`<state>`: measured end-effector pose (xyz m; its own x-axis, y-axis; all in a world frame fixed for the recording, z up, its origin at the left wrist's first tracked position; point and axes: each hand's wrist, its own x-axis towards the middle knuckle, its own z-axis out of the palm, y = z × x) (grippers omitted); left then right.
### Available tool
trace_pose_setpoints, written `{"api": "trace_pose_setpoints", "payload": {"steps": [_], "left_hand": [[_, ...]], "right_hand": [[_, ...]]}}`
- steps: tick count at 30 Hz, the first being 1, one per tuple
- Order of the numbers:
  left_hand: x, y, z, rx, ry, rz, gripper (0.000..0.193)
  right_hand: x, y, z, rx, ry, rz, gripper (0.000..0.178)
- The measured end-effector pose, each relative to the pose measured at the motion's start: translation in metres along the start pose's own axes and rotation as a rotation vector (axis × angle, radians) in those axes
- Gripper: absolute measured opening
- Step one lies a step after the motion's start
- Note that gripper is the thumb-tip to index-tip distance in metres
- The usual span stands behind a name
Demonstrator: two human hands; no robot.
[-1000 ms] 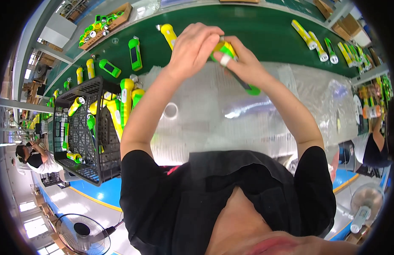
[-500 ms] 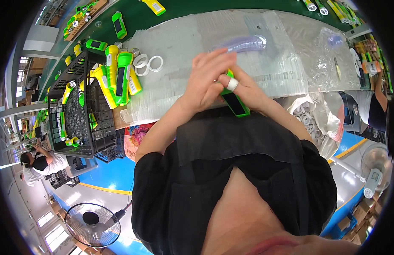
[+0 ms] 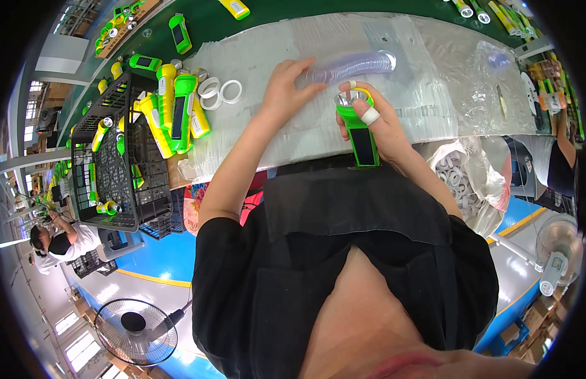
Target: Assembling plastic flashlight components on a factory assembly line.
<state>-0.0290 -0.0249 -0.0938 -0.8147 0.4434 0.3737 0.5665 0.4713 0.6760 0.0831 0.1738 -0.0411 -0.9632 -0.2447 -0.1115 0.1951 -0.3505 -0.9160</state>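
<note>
Plastic sheeting covers the workbench [image 3: 432,82] in front of you, and everything that matters sits around the green flashlight [image 3: 359,129] you hold above its near edge. Your right hand [image 3: 384,126] is wrapped shut around that flashlight's body, a white band on one finger, with the reflector head pointing away from you and the long axis running from your chest toward the bench. Just beyond the head and slightly to its left lies a clear stack of round lenses [image 3: 356,65], its length running crosswise to the flashlight. Your left hand [image 3: 286,88] rests on the near end of that stack, fingers spread and curled over it, so it is the nearer hand. Farther left of the flashlight stand a black wire crate [image 3: 116,183] and two white rings [image 3: 220,90].
</note>
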Motion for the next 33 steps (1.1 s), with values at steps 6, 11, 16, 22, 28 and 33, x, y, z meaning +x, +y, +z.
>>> {"api": "trace_pose_setpoints", "payload": {"steps": [6, 11, 16, 22, 28, 33], "left_hand": [[-0.022, 0.070, -0.022, -0.122, -0.007, 0.285, 0.039], [-0.030, 0.071, -0.021, -0.107, 0.030, 0.340, 0.042], [-0.038, 0.070, -0.014, -0.213, 0.028, 0.321, 0.044], [-0.036, 0.062, -0.003, -0.209, 0.199, 0.376, 0.042], [-0.018, 0.051, -0.032, -0.060, 0.232, 0.417, 0.046], [-0.017, -0.005, -0.115, 0.803, -0.233, 0.014, 0.068]], "right_hand": [[0.005, -0.003, 0.004, 0.024, -0.051, -0.028, 0.037], [0.006, -0.002, 0.011, -0.070, -0.104, -0.038, 0.041], [0.009, 0.006, 0.011, -0.086, -0.161, 0.003, 0.041], [0.022, 0.014, 0.013, -0.138, -0.174, -0.105, 0.039], [0.042, -0.010, -0.002, -0.083, -0.202, -0.281, 0.045], [0.065, -0.012, -0.024, -0.275, 0.018, -0.498, 0.055]]}}
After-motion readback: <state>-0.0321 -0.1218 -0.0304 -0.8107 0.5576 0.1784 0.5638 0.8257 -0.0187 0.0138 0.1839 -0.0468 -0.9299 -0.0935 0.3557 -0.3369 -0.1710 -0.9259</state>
